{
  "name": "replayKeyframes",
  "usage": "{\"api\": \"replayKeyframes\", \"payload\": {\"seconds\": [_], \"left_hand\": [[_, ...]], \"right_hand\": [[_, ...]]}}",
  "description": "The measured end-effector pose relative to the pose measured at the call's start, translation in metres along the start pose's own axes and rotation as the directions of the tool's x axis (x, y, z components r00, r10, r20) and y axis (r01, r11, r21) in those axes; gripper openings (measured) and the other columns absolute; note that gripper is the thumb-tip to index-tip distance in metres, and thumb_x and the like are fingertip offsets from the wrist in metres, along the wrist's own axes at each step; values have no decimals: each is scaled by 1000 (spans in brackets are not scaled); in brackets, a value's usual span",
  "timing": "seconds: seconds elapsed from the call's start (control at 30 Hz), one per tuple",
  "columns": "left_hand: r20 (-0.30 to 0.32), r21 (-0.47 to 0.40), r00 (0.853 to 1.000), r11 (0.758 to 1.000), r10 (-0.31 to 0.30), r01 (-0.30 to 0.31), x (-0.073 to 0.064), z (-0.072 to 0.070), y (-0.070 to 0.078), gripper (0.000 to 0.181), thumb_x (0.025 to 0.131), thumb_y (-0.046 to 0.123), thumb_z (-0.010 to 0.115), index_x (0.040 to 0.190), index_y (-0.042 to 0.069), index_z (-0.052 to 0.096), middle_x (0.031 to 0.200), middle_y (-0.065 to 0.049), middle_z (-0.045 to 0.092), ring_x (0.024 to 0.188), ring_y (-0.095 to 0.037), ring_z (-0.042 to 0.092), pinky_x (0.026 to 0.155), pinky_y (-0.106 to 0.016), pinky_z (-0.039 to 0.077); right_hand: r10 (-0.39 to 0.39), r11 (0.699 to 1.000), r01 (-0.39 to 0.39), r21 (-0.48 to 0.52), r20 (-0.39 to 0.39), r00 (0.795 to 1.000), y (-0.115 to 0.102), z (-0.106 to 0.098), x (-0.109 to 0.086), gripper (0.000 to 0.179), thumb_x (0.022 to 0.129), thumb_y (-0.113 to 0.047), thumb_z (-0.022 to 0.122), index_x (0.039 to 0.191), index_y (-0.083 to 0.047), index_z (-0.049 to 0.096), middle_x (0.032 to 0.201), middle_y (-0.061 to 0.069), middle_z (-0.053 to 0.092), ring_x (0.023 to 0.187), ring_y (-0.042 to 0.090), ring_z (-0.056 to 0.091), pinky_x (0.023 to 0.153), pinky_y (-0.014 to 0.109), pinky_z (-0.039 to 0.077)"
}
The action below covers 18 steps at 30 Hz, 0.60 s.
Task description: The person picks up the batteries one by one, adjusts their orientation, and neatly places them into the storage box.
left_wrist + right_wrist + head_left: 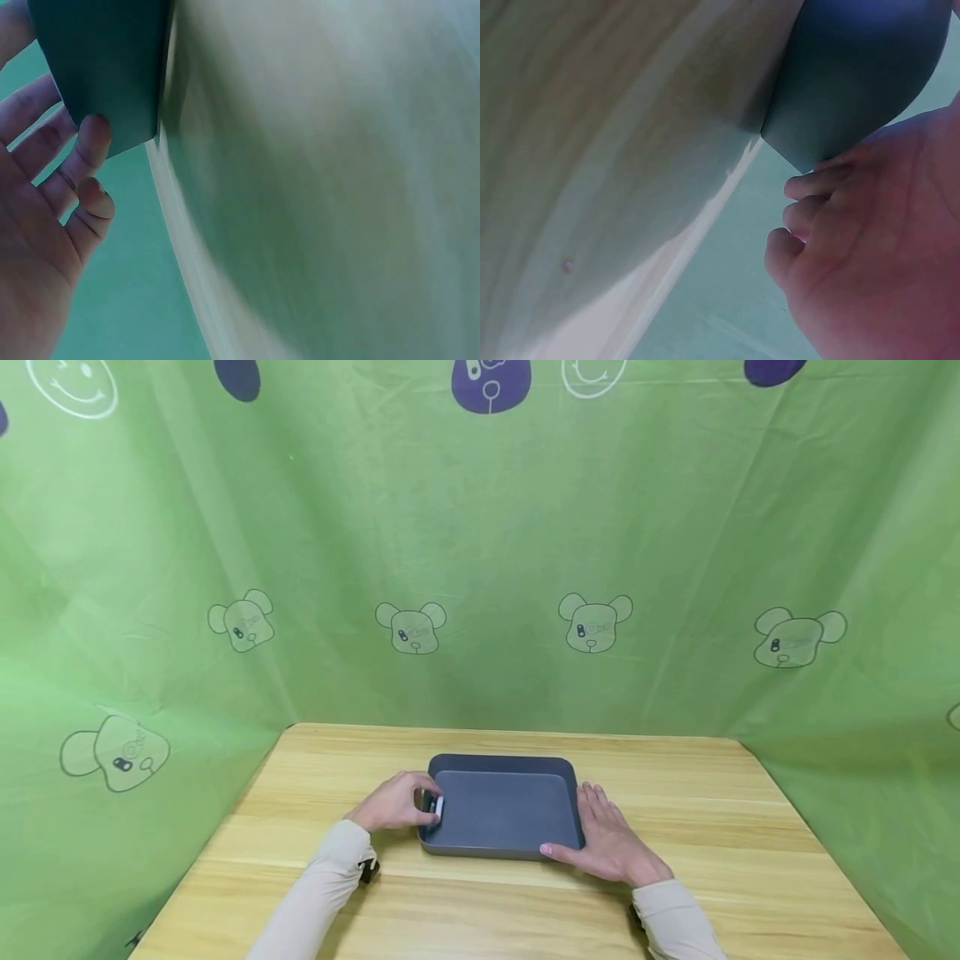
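A dark grey rectangular tray [502, 810] with raised walls lies on the wooden table in the head view. At its left wall, my left hand [393, 802] pinches a small white-and-dark piece [439, 807] between thumb and fingers, over the tray's inside edge; its kind cannot be told. My right hand [607, 842] rests along the right wall, fingers straight and thumb at the front rim. The left wrist view has the tray's outer wall [109, 75] beside the fingers, with the small piece hidden. Against the opposite wall [855, 75], the right wrist view catches the palm.
Light wooden tabletop [465, 914] surrounds the tray on every side. Behind the table and along both its sides hangs a green curtain [495, 685] printed with bear heads. Both forearms, in pale sleeves [318, 889], reach in from the front edge.
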<state>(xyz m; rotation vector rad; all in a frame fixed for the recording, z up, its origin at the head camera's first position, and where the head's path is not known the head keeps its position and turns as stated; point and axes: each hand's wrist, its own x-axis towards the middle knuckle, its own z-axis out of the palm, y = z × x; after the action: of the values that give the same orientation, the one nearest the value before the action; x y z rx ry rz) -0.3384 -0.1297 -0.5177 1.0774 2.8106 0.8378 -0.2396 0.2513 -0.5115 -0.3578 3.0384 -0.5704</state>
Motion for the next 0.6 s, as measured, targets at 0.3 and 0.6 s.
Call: {"api": "replayKeyframes", "payload": {"seconds": [0.3, 0.6], "left_hand": [[-1, 48, 999, 998, 34, -34, 2, 3, -5, 38, 80, 25, 84, 113, 8, 77, 112, -4, 75, 105, -19, 69, 99, -39, 57], [23, 97, 1000, 995, 10, -12, 4, 1, 1, 39, 80, 28, 85, 113, 8, 77, 114, -4, 73, 109, -22, 69, 102, -43, 56]], "right_hand": [[-2, 1000, 2, -2, -1, 1000, 1, 1, 0, 126, 86, -78, 59, 159, 13, 13, 169, 34, 11, 158, 51, 10, 129, 63, 15], [-3, 1000, 3, -6, -6, 1000, 1, 1, 0, 126, 86, -79, 59, 159, 13, 13, 169, 34, 11, 158, 51, 11, 128, 63, 16]]}}
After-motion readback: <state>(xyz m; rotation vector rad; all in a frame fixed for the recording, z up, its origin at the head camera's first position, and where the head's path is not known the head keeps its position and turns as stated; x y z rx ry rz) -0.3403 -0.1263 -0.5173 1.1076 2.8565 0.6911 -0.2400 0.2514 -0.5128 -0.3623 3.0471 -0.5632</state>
